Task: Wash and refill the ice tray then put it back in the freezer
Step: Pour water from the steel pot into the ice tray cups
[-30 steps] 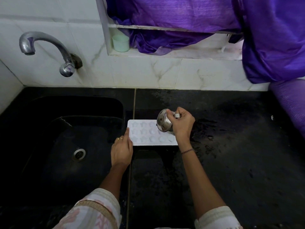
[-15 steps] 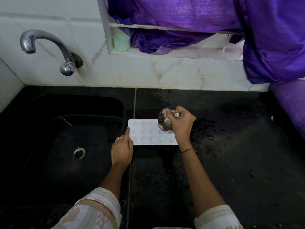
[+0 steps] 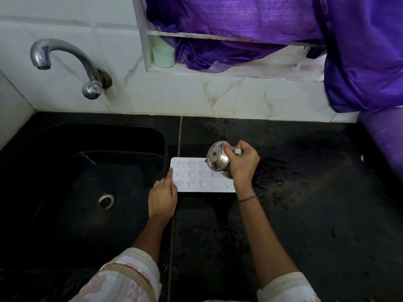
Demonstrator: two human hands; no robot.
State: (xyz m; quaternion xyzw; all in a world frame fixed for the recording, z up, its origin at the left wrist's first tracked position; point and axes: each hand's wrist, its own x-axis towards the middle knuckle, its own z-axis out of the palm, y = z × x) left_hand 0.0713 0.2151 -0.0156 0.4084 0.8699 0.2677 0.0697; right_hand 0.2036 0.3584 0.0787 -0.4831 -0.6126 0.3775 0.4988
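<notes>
Ice tray lies below right grip holding tilted steel cup; left grip, forefinger straight, touches its edge.

Both our forearms stretched forward, bare to the elbow. Our left hand lay palm down, fingers straight and close together, the forefinger tip touching the left edge of the ice tray. Our right hand hung higher, wrist bent, fingers and thumb curled round a small steel pot tipped on its side.
</notes>
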